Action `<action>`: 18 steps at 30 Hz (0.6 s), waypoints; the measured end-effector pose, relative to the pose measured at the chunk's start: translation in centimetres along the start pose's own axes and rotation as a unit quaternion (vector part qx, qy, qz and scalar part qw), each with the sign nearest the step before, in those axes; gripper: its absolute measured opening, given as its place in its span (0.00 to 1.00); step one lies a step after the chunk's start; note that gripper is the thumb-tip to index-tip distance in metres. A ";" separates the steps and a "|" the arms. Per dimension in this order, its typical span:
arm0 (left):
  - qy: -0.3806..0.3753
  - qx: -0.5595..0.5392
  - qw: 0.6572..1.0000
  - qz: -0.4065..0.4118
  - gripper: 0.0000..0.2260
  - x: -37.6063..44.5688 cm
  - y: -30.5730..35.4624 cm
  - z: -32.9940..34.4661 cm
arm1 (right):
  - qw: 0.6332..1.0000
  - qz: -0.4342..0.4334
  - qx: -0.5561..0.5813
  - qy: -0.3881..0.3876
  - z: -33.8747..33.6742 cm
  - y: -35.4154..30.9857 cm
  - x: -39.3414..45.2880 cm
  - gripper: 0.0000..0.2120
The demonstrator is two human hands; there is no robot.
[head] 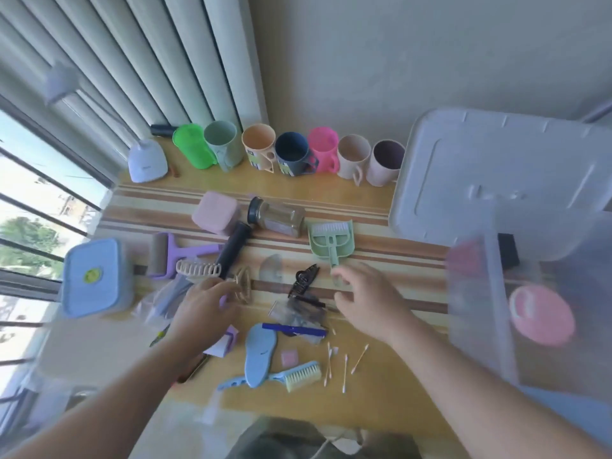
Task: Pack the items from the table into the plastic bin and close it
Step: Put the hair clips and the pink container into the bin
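The clear plastic bin [477, 313] stands at the right with a pink round item [541, 314] inside; its grey lid [496, 180] leans behind it. My left hand [202, 313] hovers over the table's left part, fingertips at a beige hair clip [243, 283]; whether it grips the clip is blurred. My right hand [367, 299] hangs open over the middle, just below the handle of a green mini dustpan [331, 238]. A black hair clip [303, 279] and a bag of small dark items [296, 313] lie between my hands.
Several cups [258, 150] line the back wall. On the table lie a jar [276, 217], pink box [217, 212], black cylinder [233, 248], purple lint roller [175, 253], blue lunchbox [94, 278], blue pen [294, 329], blue brush set [261, 356] and cotton swabs [344, 369].
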State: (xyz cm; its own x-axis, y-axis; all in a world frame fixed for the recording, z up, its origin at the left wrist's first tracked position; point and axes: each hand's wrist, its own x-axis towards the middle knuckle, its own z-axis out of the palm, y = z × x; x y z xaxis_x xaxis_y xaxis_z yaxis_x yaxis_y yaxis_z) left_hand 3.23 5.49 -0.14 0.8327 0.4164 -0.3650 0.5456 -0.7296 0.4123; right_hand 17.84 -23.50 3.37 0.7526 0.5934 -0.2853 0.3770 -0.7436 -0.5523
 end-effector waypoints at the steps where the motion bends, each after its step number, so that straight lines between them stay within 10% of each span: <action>1: -0.002 -0.001 1.000 0.003 0.12 0.0 -1.4 -0.8 | 0.998 0.000 -0.029 -0.058 2.4 -1.0 1.6 0.24; 8: 0.007 -0.010 1.000 -0.013 0.12 -0.3 -8.5 -4.3 | 0.968 0.131 -0.087 -0.194 9.9 -3.5 6.5 0.46; 18: -0.013 0.087 0.994 0.057 0.31 5.9 -9.2 -5.8 | 0.976 0.154 -0.129 -0.081 9.8 -2.8 7.5 0.24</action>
State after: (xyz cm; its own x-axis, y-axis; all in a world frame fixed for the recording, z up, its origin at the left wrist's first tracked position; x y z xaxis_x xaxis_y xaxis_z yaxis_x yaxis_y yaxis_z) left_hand 3.64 17.80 -1.30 0.8842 0.3138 -0.3459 0.4215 -0.8551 0.3018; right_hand 17.09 -13.92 -4.91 0.7639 0.3557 -0.5384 0.2863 -0.9346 -0.2112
